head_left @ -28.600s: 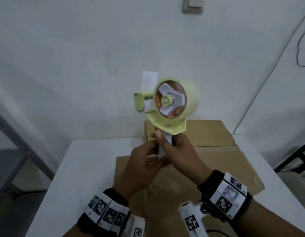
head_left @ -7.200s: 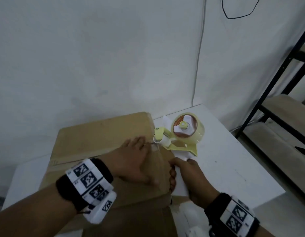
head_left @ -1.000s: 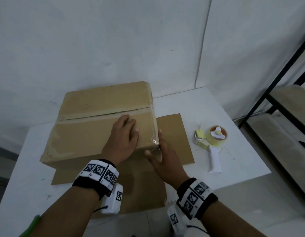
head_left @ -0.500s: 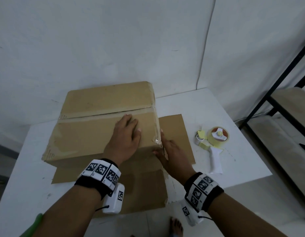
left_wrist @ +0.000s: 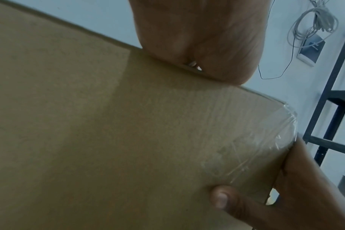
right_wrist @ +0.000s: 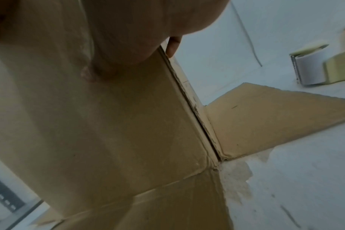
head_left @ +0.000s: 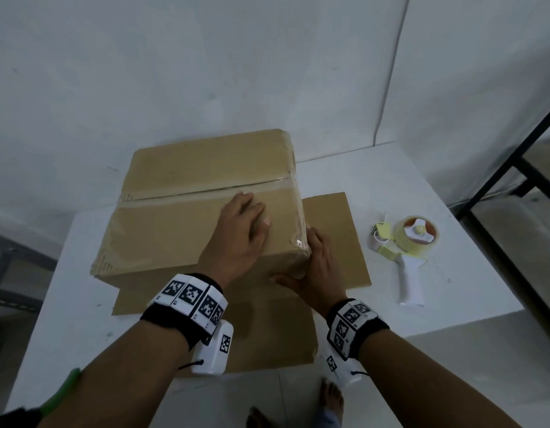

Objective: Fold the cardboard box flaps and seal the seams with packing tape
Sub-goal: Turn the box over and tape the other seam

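White table (head_left: 82, 230) against a plain white wall, box (head_left: 181, 230) sitting mid-table with its lower flaps (head_left: 332, 236) still splayed flat on the surface. Starting at 9 o'clock: the top seam already has tape (head_left: 205, 196) along it, running out to the 3 o'clock edge. Left hand (head_left: 239, 239) lies flat and relaxed on the lid, probably just to pin the box so it doesn't skate. Right hand (head_left: 313, 270) wraps the near corner at about 4 o'clock, thumb on the front face, fingers on the side, looks like it's smoothing the tape end down. Dispenser (head_left: 406, 245) is parked at 3 o'clock, well apart, easy reach for the next seam.
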